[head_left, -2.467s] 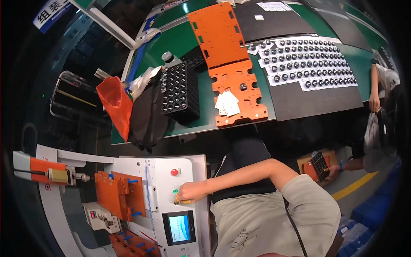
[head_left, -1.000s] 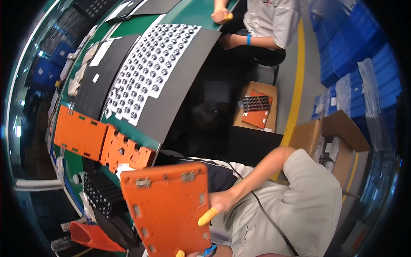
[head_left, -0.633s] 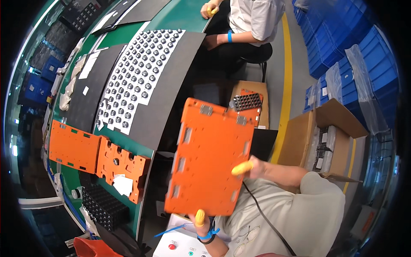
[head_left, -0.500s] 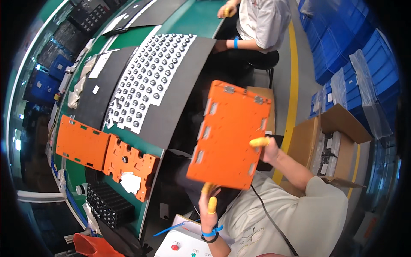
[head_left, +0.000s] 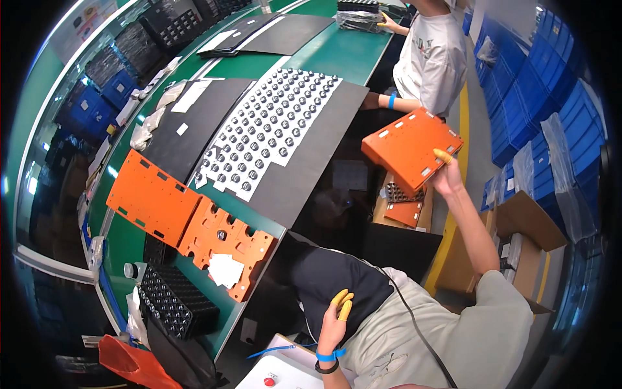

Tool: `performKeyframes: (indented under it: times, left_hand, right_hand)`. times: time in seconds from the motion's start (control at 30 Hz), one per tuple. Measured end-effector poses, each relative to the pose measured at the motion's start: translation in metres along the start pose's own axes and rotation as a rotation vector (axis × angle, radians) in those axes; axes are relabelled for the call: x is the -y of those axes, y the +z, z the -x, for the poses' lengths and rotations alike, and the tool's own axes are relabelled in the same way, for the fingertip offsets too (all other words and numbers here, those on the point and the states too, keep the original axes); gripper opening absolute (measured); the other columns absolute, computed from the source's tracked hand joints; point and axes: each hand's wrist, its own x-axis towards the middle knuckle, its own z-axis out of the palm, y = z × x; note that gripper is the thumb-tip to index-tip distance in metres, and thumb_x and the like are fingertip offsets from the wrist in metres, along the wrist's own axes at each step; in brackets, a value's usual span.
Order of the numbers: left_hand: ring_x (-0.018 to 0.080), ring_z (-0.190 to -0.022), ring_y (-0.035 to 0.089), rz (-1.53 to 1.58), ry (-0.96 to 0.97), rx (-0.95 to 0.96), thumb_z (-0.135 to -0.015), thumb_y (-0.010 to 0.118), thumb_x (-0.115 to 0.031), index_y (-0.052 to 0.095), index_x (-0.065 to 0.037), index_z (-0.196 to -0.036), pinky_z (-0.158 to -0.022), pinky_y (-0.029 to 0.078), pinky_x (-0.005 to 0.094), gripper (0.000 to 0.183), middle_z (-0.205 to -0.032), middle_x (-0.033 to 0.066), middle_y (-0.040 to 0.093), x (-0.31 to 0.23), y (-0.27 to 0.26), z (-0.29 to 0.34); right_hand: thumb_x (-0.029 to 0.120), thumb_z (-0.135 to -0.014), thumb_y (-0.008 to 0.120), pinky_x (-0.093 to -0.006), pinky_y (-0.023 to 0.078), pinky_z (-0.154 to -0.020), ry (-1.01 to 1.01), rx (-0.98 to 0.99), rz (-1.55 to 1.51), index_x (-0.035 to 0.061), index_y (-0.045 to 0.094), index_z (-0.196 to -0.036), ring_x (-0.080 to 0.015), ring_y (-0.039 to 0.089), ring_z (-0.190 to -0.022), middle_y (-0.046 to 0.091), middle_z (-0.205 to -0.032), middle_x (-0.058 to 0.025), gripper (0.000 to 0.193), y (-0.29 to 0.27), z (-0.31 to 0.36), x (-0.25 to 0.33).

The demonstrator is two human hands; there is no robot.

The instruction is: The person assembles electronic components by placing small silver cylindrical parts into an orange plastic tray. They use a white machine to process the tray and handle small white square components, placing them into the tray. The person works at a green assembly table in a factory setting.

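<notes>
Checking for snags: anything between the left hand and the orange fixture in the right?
Nothing visible blocks the gap between the left hand and the orange fixture in the right hand. Trousers, cable and black panel show around that line but seem to lie below; one view can't settle depth.

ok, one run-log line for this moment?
right hand: holds orange block | left hand: empty | green bench: orange two-part fixture, white cards on it

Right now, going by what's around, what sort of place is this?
Probably a factory assembly workshop: small black parts in rows on a green workbench, an orange slab in the right hand, and blue crates stacked nearby.
</notes>
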Motion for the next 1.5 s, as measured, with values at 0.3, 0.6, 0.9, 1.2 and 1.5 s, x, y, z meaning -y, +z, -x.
performKeyframes:
  times: [0.3, 0.6, 0.9, 1.2, 1.5]
  left_hand:
    - [0.0176, -0.101, 0.065, 0.112, -0.039, -0.091, -0.105, 0.048, -0.015, 0.057, 0.004, -0.128, -0.094, 0.048, 0.0282, 0.031, -0.112, 0.0136, 0.071, 0.014, -0.019, -0.007]
    - [0.0179, -0.094, 0.067, 0.171, -0.065, -0.129, -0.106, 0.047, -0.019, 0.062, 0.004, -0.119, -0.09, 0.05, 0.0288, 0.031, -0.103, 0.0147, 0.073, 0.016, -0.028, -0.031]
    - [0.0237, -0.091, 0.071, 0.223, -0.106, -0.154, -0.108, 0.042, -0.026, 0.063, 0.007, -0.113, -0.087, 0.055, 0.0317, 0.039, -0.102, 0.0194, 0.073, 0.03, -0.034, -0.039]
    - [0.025, -0.088, 0.068, 0.383, -0.226, -0.185, -0.1, 0.058, -0.034, 0.07, 0.001, -0.104, -0.083, 0.052, 0.0361, 0.037, -0.1, 0.0163, 0.073, -0.024, -0.026, -0.043]
    - [0.0186, -0.085, 0.07, 0.325, -0.209, -0.138, -0.106, 0.045, -0.029, 0.068, 0.007, -0.105, -0.079, 0.054, 0.029, 0.042, -0.094, 0.0157, 0.074, 0.022, -0.021, -0.069]
  right_hand:
    - [0.015, -0.09, 0.061, -0.0432, 0.048, -0.103, -0.049, 0.163, 0.058, 0.0025, 0.053, -0.129, -0.0277, 0.062, -0.113, 0.064, -0.122, -0.0121, 0.042, 0.095, -0.103, 0.062]
    - [0.013, -0.092, 0.057, -0.0407, 0.063, -0.077, -0.02, 0.222, -0.197, 0.0069, 0.062, -0.103, -0.019, 0.07, -0.079, 0.07, -0.089, -0.0067, 0.014, 0.136, -0.268, 0.067]
    - [0.012, -0.089, 0.056, -0.0523, 0.056, -0.097, -0.119, -0.119, -0.223, -0.0013, 0.056, -0.104, -0.0348, 0.064, -0.101, 0.063, -0.107, -0.0192, 0.02, 0.152, -0.371, 0.041]
    - [0.014, -0.089, 0.058, -0.051, 0.051, -0.096, -0.127, -0.119, -0.111, 0.0086, 0.057, -0.116, -0.031, 0.061, -0.104, 0.061, -0.114, -0.0141, 0.027, 0.132, -0.455, -0.005]
    - [0.032, -0.098, 0.055, -0.0526, 0.048, -0.103, 0.008, -0.221, -0.007, 0.011, 0.054, -0.128, -0.0305, 0.059, -0.117, 0.061, -0.124, -0.0132, 0.037, 0.164, -0.468, -0.003]
